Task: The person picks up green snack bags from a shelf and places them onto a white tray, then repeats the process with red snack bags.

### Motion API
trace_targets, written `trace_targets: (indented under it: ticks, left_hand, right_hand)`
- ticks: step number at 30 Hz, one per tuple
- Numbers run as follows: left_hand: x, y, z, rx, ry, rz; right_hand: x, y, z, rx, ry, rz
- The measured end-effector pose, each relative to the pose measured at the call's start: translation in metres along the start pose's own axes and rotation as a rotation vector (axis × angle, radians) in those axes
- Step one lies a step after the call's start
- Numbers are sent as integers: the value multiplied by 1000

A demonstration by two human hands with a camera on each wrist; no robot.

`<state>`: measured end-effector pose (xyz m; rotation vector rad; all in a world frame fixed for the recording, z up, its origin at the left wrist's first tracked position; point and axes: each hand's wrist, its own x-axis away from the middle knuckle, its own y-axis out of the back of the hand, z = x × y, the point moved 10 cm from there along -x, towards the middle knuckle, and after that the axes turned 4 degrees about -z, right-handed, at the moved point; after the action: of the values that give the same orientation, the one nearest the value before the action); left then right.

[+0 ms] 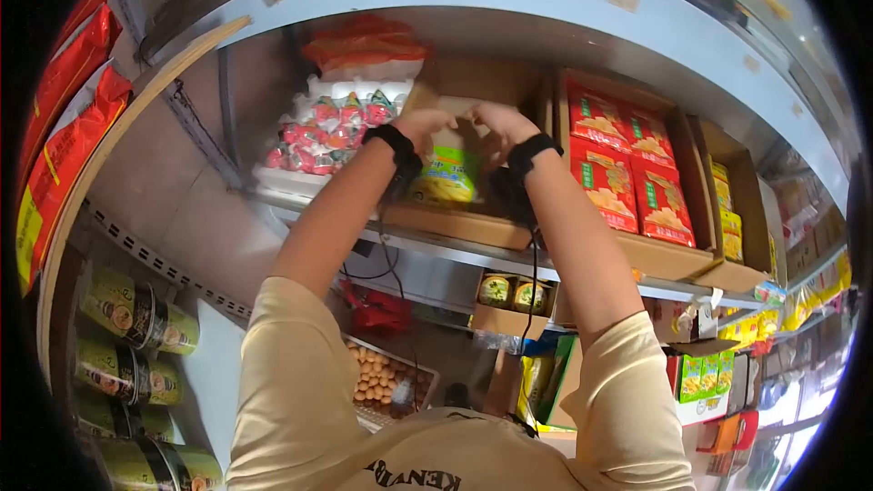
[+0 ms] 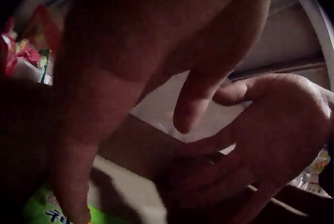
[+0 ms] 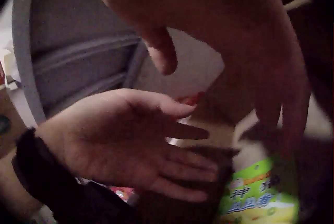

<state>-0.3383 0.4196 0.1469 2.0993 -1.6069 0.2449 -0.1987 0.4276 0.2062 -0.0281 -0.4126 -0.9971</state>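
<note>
A green and yellow packet (image 1: 447, 175) with blue lettering lies in an open cardboard box (image 1: 464, 221) on the shelf. Over its left side is my left hand (image 1: 426, 125), fingers extended, palm facing inward. My right hand (image 1: 505, 127) faces it from the right, thumb apart from the fingers. The right wrist view shows the left hand (image 3: 130, 135) holding nothing, beside the packet (image 3: 261, 192). In the left wrist view the right hand (image 2: 276, 125) is spread and holds nothing. Whether fingertips touch the packet or the box is hard to tell.
Pink-and-white wrapped packs (image 1: 318, 132) stand left of the box, and a box of red packets (image 1: 605, 184) right of it. Yellow cans (image 1: 726, 209) are farther right. The shelf edge (image 1: 427, 241) runs below the forearms; eggs (image 1: 377, 373) sit lower down.
</note>
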Motion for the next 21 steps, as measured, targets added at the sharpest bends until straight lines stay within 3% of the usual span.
trace_targets:
  ticks: [2, 3, 6, 7, 12, 15, 18, 19, 20, 21]
  left_hand:
    - [-5, -11, -1, -159, -168, 234]
    - [-12, -12, 5, -163, -73, 204]
    - [-12, -11, -7, -405, -96, 84]
    - [-35, -12, -4, -612, -225, 124]
    - [28, -13, -22, -563, -107, 28]
    - [-12, -2, -8, -572, -116, -4]
    - [-26, -2, 5, -527, -55, 76]
    - [-32, -5, 10, -500, -45, 126]
    - [-37, -7, 16, -473, -35, 175]
    - [-29, -9, 16, -377, -33, 185]
  right_hand:
    - [-23, -5, -15, 196, -59, 102]
    - [-38, -7, -27, 264, -93, 156]
    - [-71, -7, -50, 483, -167, 257]
    - [-91, -6, -66, 498, -200, 249]
    - [-51, -12, -45, 430, -206, 134]
    - [-58, 2, -35, 247, -71, -53]
    - [-97, 1, -53, 204, -76, 46]
    - [-131, -13, -65, 281, 3, 225]
    - [-114, -13, -49, 435, 70, 152]
    - [-113, -18, -52, 375, 34, 126]
